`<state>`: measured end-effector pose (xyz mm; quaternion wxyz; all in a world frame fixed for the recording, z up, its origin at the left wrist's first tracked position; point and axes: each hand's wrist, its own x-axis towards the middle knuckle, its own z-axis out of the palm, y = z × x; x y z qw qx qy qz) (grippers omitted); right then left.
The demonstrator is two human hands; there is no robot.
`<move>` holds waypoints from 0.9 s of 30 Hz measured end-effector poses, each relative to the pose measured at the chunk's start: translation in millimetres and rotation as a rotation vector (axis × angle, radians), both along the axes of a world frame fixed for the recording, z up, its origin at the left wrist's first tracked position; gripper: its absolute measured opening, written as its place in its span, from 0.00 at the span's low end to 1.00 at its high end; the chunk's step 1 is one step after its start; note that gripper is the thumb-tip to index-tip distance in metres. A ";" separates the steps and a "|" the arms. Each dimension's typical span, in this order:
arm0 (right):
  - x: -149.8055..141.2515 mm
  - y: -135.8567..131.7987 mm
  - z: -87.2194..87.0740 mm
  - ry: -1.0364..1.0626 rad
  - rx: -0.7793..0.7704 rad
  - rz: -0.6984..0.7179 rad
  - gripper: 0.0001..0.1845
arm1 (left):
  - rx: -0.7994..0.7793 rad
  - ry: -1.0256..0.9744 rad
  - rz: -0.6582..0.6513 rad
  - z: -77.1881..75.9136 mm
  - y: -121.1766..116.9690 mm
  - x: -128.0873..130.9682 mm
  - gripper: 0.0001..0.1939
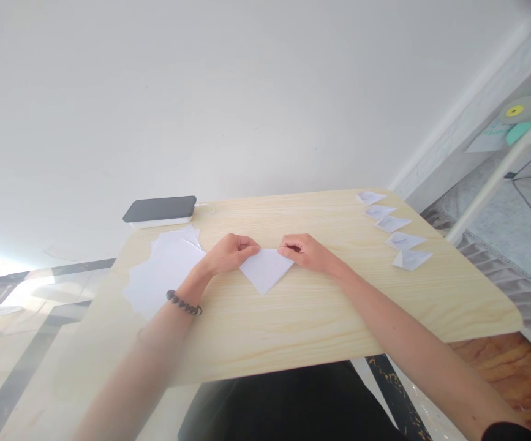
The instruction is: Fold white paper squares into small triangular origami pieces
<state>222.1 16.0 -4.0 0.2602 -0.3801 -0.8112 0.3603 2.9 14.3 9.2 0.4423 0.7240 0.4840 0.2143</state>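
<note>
A white sheet of paper (266, 269), folded to a triangle with its tip toward me, lies at the middle of the wooden table. My left hand (234, 251) pinches its upper left part between thumb and fingers. At the upper right part, my right hand (305, 251) grips the same paper in a pinch. The paper's outer corners are partly hidden by my hands. Beside my left forearm spreads a loose pile of white paper sheets (157, 272), partly covered by that arm.
Several folded white paper pieces (392, 223) stand in a slanting row at the table's right side. A dark-topped flat device (160, 209) with a white cable sits at the back left. The wall (247, 110) rises behind the table (293, 337). A pale metal frame (485, 184) stands at the right.
</note>
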 end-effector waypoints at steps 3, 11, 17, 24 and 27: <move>-3.1 -1.7 -1.1 0.005 -0.003 0.005 0.13 | -0.017 -0.015 0.007 -3.2 -0.2 3.7 0.16; 7.7 6.4 1.6 0.021 -0.073 0.020 0.14 | 0.010 -0.028 -0.023 -2.4 5.0 -9.1 0.14; 5.4 4.5 0.8 0.012 -0.084 0.016 0.15 | 0.020 0.022 -0.025 1.5 1.3 -1.8 0.16; -0.7 -0.4 0.7 -0.008 -0.076 0.007 0.13 | -0.003 -0.027 -0.025 -3.1 0.4 2.8 0.17; 2.9 1.7 1.9 -0.017 -0.110 0.003 0.12 | 0.002 -0.003 -0.011 -2.2 1.5 -1.6 0.18</move>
